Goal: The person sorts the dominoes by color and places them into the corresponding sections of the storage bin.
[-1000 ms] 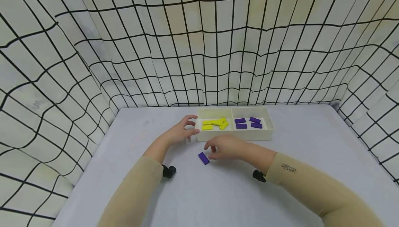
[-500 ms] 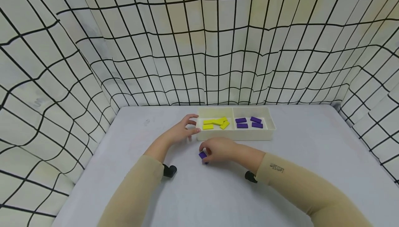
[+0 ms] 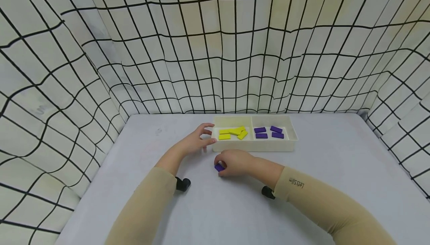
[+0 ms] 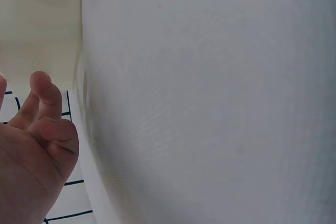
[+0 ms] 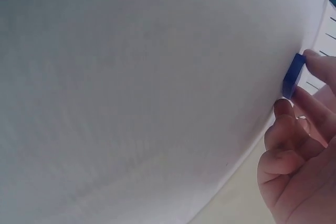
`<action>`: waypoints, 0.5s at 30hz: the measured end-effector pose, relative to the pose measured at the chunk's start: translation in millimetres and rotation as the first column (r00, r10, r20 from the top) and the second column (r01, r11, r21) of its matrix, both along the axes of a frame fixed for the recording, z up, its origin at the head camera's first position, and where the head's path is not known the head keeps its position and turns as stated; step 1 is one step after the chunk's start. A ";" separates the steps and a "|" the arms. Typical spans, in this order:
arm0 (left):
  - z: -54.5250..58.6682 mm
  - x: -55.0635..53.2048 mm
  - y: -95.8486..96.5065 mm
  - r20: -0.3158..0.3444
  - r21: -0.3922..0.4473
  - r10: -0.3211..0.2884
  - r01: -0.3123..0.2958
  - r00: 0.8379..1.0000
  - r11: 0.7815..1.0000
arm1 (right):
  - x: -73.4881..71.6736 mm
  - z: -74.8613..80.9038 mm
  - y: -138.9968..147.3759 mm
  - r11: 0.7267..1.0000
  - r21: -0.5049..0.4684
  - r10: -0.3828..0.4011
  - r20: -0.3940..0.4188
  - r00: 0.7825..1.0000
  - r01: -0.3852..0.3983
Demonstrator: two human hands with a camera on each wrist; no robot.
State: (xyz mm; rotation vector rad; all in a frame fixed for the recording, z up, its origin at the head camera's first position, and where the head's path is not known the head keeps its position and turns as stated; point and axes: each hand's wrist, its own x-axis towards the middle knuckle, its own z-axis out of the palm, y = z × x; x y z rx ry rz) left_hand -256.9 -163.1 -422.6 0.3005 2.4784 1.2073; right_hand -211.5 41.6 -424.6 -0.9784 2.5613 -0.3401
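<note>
In the head view my right hand [image 3: 235, 162] pinches a small purple rectangular block [image 3: 219, 167] just in front of the two-part cream tray [image 3: 253, 146]. The right wrist view shows that block [image 5: 293, 77], looking blue there, between thumb and fingertips, close to the white surface. My left hand [image 3: 193, 141] is at the tray's left end, its thumb and a fingertip at the wall, fingers spread apart and loosely bent. Several yellow blocks [image 3: 225, 137] lie in the tray's left compartment, some overlapping. Several purple blocks [image 3: 261, 136] lie apart from one another in the right compartment.
A white tabletop [image 3: 336, 155] surrounds the tray. White walls with a black grid [image 3: 235, 50] rise behind it and at both sides. A divider [image 3: 252, 127] separates the tray's compartments. Black wrist cameras [image 3: 183, 185] sit beneath both sleeves.
My right hand has moved slightly left and its fingers have closed on the purple block, which lay free on the table a second ago. The left hand and tray have stayed in place.
</note>
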 end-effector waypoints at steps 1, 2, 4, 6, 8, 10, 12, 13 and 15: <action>-0.3 -0.2 -0.3 -0.001 0.002 -0.001 0.001 1.000 1.000 | 0.3 0.7 -0.2 1.000 0.001 -0.002 0.002 1.000 0.002; -0.6 -0.4 -0.6 -0.002 0.004 -0.001 0.001 1.000 1.000 | 0.8 1.3 -0.1 1.000 0.000 -0.003 0.003 1.000 0.003; -0.3 0.0 -0.5 -0.003 0.006 -0.003 0.003 1.000 1.000 | 1.5 2.2 -0.2 1.000 0.000 -0.005 0.002 1.000 0.005; -0.3 0.3 -0.7 -0.003 0.006 -0.006 0.006 1.000 1.000 | 1.7 2.3 -0.1 1.000 0.000 -0.003 0.001 1.000 0.003; 0.4 0.9 -0.5 -0.001 0.002 -0.005 0.005 1.000 1.000 | 1.6 2.2 0.3 1.000 0.002 0.000 -0.003 1.000 0.000; 0.6 1.3 -0.2 0.001 -0.004 -0.001 0.001 1.000 1.000 | 1.2 2.0 0.9 1.000 0.005 0.005 -0.008 1.000 -0.005; 0.4 1.3 0.1 0.001 -0.009 0.005 -0.005 1.000 1.000 | 1.3 2.4 2.0 1.000 0.004 0.012 -0.012 1.000 -0.012; 0.2 1.2 0.3 0.000 -0.012 0.007 -0.007 1.000 1.000 | 1.5 3.1 2.7 1.000 0.002 0.016 -0.011 1.000 -0.016; -0.1 1.2 0.7 -0.002 -0.014 0.010 -0.010 1.000 1.000 | 2.1 4.6 4.4 1.000 -0.006 0.024 -0.014 1.000 -0.024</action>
